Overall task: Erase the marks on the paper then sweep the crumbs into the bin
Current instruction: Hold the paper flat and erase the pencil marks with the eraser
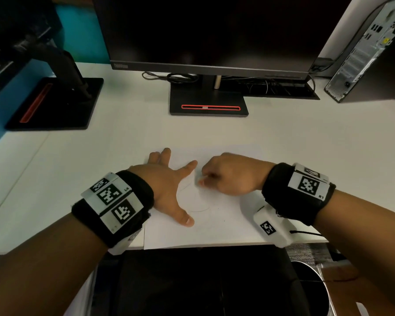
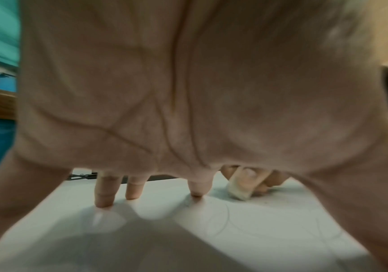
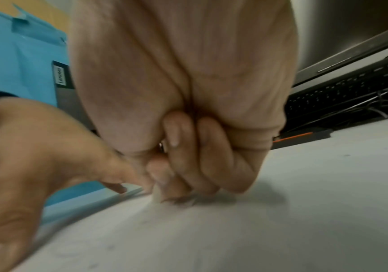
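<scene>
Thin paper (image 1: 214, 226), so it's pinned flat by the splayed left hand (image 1: 167, 190); the small eraser (image 2: 239, 192) is pinched low in the right hand (image 1: 228, 176), probably firm enough.

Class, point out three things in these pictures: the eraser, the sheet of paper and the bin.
eraser (image 2: 239, 192), left wrist view, its pale lower end on the sheet.
paper (image 1: 214, 233), head view, bare part near its front edge.
bin (image 1: 324, 283), head view, its metal rim.

Eraser (image 2: 239, 191): mostly hidden inside right hand (image 1: 228, 176). Bin (image 1: 310, 290): cut by bottom edge. Pencil marks (image 1: 197, 201): faint, unreadable.
</scene>
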{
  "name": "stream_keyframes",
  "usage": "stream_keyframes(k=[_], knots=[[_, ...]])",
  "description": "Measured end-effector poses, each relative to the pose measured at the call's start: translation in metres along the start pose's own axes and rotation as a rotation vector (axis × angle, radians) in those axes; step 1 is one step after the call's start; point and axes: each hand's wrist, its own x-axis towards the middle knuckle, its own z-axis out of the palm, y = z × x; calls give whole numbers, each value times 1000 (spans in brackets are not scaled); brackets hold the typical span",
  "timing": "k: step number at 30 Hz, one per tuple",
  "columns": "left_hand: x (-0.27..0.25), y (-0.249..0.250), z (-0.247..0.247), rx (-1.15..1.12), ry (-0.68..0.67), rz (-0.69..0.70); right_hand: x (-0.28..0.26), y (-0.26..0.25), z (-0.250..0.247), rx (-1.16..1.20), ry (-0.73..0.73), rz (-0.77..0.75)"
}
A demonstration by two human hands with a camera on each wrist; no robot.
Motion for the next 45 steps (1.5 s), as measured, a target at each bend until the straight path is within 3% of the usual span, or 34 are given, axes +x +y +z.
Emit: stream_keyframes(k=[3,7,12,16,20,24,28,32,36,40,43,45], knots=[[1,1,1,9,-21,-9,-4,0,2,27,-98,11],[-2,0,1,-1,-21,-7,-4,0,-5,4,22,31],[-1,2,1,11,-36,-7,-12,-3,-1,21,-131,4],[-2,1,1,-6,-41,-6,-11,0,-3,10,-25,23],[-1,1,2,-1,-35,-3,-19,-7,0,7,-158,-15],[-2,2,2,0,-26,-1,-18,-1,-4,2,-45,8],[-2,0,3,5,-25,-3,-24,-3,1,33,-148,-13],[-1,0,3,-1,-23,-2,-23,2,0,40,-44,7],[0,0,3,-2,-17,2,-28,-2,6,39,-133,-18],[0,0,4,-5,-9,4,-26,1,4,56,-24,9],[0,-1,5,0,-13,1,-30,-8,11,46,-137,-44],[1,0,4,-2,-12,4,-30,-4,7,49,-118,-20]])
